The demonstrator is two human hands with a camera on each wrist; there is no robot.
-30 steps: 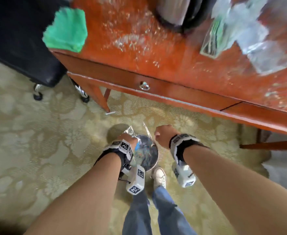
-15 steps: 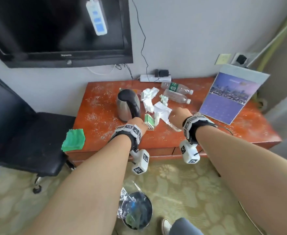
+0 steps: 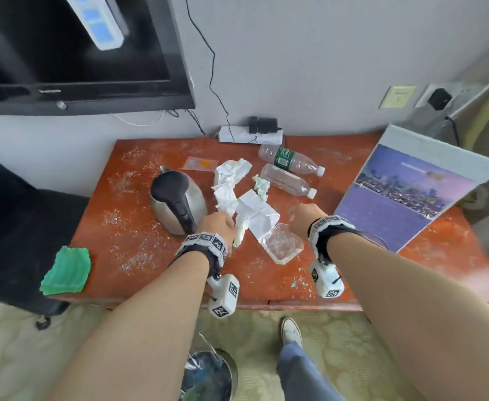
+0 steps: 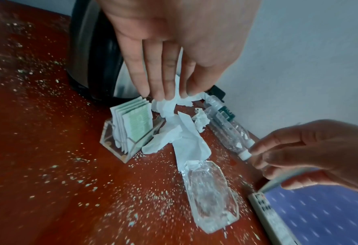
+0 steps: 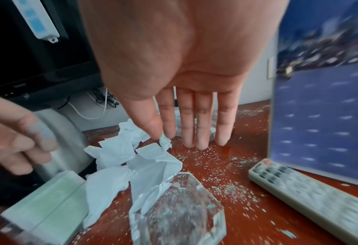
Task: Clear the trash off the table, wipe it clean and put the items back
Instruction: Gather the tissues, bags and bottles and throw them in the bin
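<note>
Crumpled white tissues [image 3: 229, 175] and a creased paper [image 3: 256, 214] lie mid-table on the dusty red-brown table [image 3: 139, 256], beside two empty plastic bottles [image 3: 291, 161]. My left hand [image 3: 217, 224] hovers over the tissues [image 4: 167, 106] with straight fingers [image 4: 163, 79], the tips right at the tissue, holding nothing. My right hand [image 3: 304, 215] hangs with straight fingers [image 5: 201, 126] above the table, thumb tip next to a small paper wad [image 5: 165, 142]. It is empty and close to a bottle cap [image 4: 245, 155].
A steel kettle [image 3: 176, 204] stands left of my left hand, a holder of tea bags [image 4: 132, 131] before it. A glass ashtray [image 3: 283, 244], a remote [image 5: 312, 192] and a leaning calendar [image 3: 411, 192] sit right. Green cloth [image 3: 66, 270] lies at the left corner; a bin [image 3: 208, 374] stands on the floor.
My view lifted from the floor bin to the tabletop. Both hands rose from the bin and came over the trash pile, the left fingers now reaching the tissues.
</note>
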